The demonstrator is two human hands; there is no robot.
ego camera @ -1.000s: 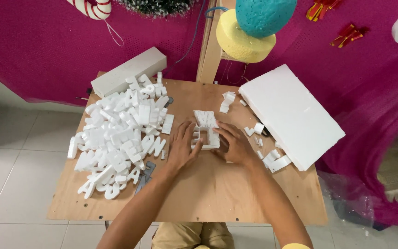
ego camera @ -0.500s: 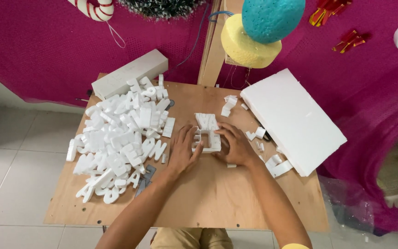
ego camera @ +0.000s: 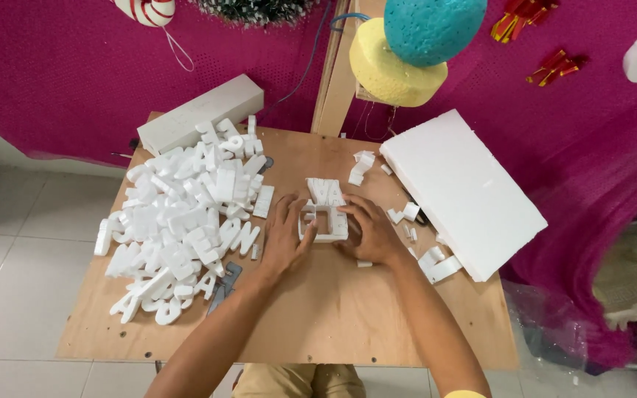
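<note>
Both hands, left hand (ego camera: 287, 239) and right hand (ego camera: 372, 234), pressed flat, grip spread, against foam block (ego camera: 324, 219), right of foam letter pile (ego camera: 186, 214) on tabletop (ego camera: 318, 324).

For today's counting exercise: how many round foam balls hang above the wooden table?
2. A teal ball hangs at the top, overlapping the yellow ball just below and left of it. The picture's top edge may hide others.

A small white foam block (ego camera: 324, 221), cut into letter shapes with openings showing, is being pressed flat on the plywood table (ego camera: 333, 324), touched along its left and right edges.
</note>
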